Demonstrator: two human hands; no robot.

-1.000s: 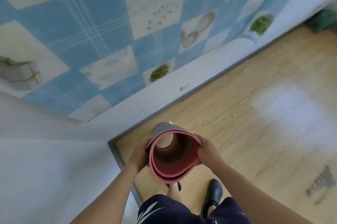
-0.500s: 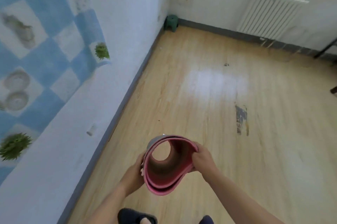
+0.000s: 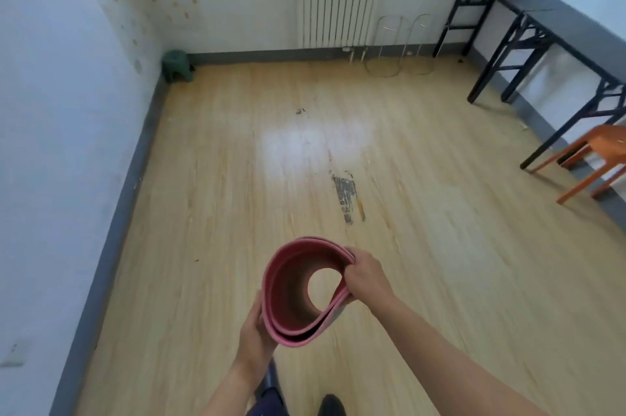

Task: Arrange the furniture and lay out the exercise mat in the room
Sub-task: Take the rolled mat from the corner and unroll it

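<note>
A loosely rolled pink exercise mat (image 3: 288,297) is held upright in front of me, its open end facing the camera. My left hand (image 3: 254,334) grips the roll's lower left side from outside. My right hand (image 3: 364,275) pinches the layered edge of the roll at its upper right. Two black folding tables (image 3: 542,15) stand in a row along the right wall. An orange plastic stool (image 3: 599,151) sits at the right edge beside them.
Open wooden floor (image 3: 305,161) stretches ahead with a scuffed patch in the middle. A small green stool (image 3: 176,65) sits in the far left corner. A white radiator (image 3: 338,8) and two wire stands (image 3: 399,46) line the far wall. The left wall runs close by.
The view has swung right from the patterned left wall to the whole room. Both hands have kept the mat, and the right hand has shifted onto the roll's upper right edge.
</note>
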